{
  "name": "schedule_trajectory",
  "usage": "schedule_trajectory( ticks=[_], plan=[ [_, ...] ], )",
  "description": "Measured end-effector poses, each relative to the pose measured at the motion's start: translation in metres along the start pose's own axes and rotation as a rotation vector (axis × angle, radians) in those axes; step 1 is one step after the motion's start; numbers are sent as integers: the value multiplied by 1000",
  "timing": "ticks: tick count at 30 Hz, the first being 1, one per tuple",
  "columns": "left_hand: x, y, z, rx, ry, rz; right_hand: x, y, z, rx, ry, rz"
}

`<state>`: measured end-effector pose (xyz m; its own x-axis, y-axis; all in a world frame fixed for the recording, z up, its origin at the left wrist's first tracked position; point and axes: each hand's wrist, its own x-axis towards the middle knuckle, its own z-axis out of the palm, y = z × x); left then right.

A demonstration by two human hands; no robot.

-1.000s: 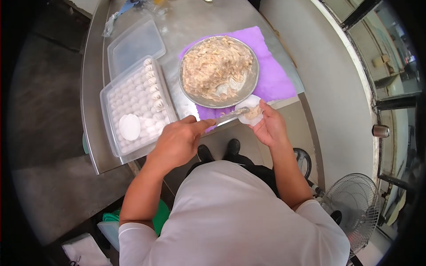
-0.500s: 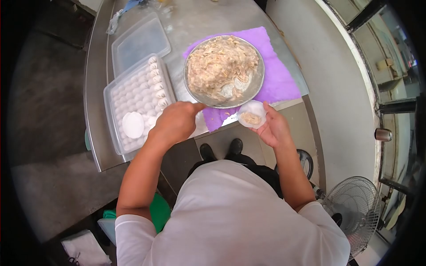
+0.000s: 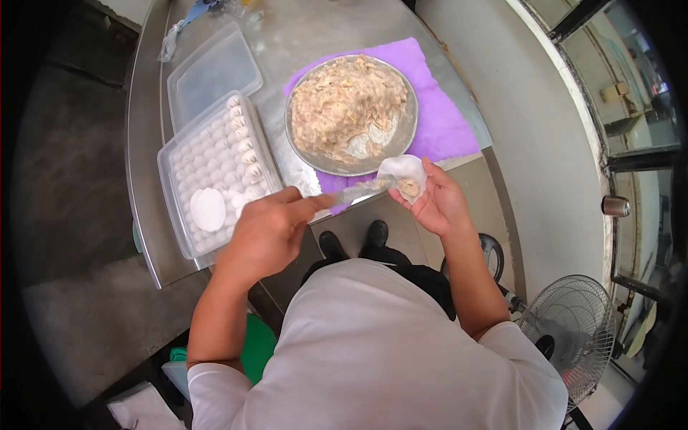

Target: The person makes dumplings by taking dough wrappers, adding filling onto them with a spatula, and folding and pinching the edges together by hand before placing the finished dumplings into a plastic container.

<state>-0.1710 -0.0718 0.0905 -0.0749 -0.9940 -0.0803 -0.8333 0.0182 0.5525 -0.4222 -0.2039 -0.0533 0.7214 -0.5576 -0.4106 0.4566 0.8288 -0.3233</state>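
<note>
My left hand is closed around the handle end of a flat spatula, whose blade is blurred by motion. The blade's tip reaches the round white dough wrapper, which rests in my right hand. My right fingers curl around the wrapper's edge, and a small lump of filling sits on it. Just beyond both hands, a wide metal bowl holds a large mound of pale minced filling. Left of the bowl stands a clear plastic box with rows of pleated dumplings and loose wrappers.
Under the bowl lies a purple cloth on the steel table. A clear lid lies behind the dumpling box. To my right stand a wall and a wire-caged fan. A green stool-like object is below left.
My left hand has drawn back from the bowl's rim, and the spatula now reaches over to the wrapper. The filling on the wrapper looks more heaped. The whole view has shifted slightly.
</note>
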Motion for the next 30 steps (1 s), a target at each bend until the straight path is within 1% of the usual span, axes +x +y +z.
schedule_trajectory(
  ticks=[1,3,4,8,10,14,17,19,20,22,26,30],
  plan=[
    [1,1,5,1,3,0,0,-1,0,11,-35,25],
    [2,2,13,35,-20,1,-2,1,7,32,-18,15],
    [1,5,9,40,15,8,-3,2,11,57,4,0],
    [-1,15,2,127,20,2,-2,3,17,17,4,-26],
    [1,18,14,283,23,119,-3,6,23,29,27,-16],
    [2,29,7,361,20,75,-3,10,31,1,4,-70],
    [-2,30,6,321,14,118,-3,14,34,-7,-17,-58],
    [-5,28,0,189,15,-3,-2,13,31,-18,-12,-90],
    [-9,27,-4,189,10,6,-3,13,31,-14,-8,-98],
    [-21,26,-11,23,44,-172,-4,12,35,49,22,-142],
    [-31,15,23,-30,83,-146,1,12,31,120,-15,-135],
    [-29,22,25,-89,85,-126,4,10,34,119,-42,-147]
  ],
)
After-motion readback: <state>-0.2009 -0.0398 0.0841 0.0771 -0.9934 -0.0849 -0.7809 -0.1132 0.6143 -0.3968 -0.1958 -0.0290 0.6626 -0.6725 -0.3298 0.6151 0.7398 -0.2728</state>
